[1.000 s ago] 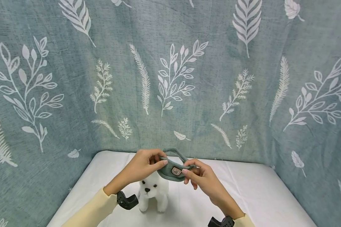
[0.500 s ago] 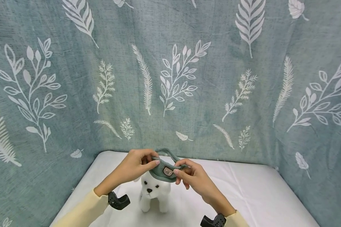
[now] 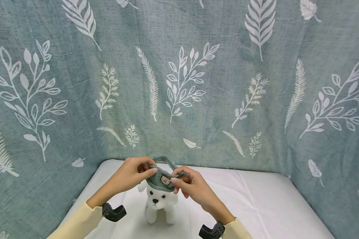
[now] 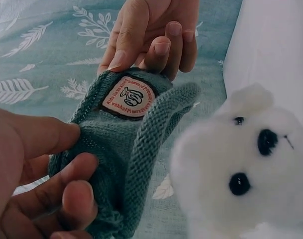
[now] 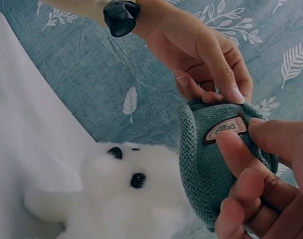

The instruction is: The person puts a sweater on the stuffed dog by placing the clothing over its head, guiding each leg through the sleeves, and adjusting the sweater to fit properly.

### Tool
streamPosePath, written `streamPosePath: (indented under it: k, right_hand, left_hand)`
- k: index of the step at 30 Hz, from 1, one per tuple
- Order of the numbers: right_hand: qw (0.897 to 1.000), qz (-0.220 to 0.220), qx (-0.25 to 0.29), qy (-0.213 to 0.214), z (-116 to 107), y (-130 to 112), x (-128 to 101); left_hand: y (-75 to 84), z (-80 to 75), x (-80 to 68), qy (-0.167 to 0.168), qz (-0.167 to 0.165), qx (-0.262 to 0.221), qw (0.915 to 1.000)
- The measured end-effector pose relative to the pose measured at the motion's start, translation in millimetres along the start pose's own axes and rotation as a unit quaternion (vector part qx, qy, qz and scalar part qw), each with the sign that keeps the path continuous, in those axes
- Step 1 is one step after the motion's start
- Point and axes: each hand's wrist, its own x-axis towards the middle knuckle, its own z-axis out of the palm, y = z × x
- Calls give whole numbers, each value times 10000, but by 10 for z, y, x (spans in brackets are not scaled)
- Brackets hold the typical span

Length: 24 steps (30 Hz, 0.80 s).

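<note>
A small white plush dog (image 3: 161, 203) stands on the white table (image 3: 257, 205), also seen in the left wrist view (image 4: 246, 174) and right wrist view (image 5: 121, 199). A grey-green knitted hat (image 3: 161, 177) with a sewn label (image 4: 127, 96) hangs stretched just above the dog's head. My left hand (image 3: 134, 174) pinches the hat's left rim and my right hand (image 3: 186, 184) pinches its right rim. In the right wrist view the hat (image 5: 216, 164) is beside the dog's head, with my right fingers (image 5: 251, 199) curled on it.
A blue-grey cloth with white leaf prints (image 3: 179, 76) hangs behind and on both sides of the table. Black wrist mounts (image 3: 113, 212) sit on both yellow sleeves (image 3: 77, 222).
Both hands have carried the hat to the left and lower, from the right of the dog's head to just over it. The dog has not moved.
</note>
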Motion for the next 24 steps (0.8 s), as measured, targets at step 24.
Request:
streamPosePath:
  k: [24]
  right_hand:
    - [9987, -34, -500, -6, 134, 64, 74]
  left_hand:
    - [-304, 9, -71, -721, -853, -1176, 9868]
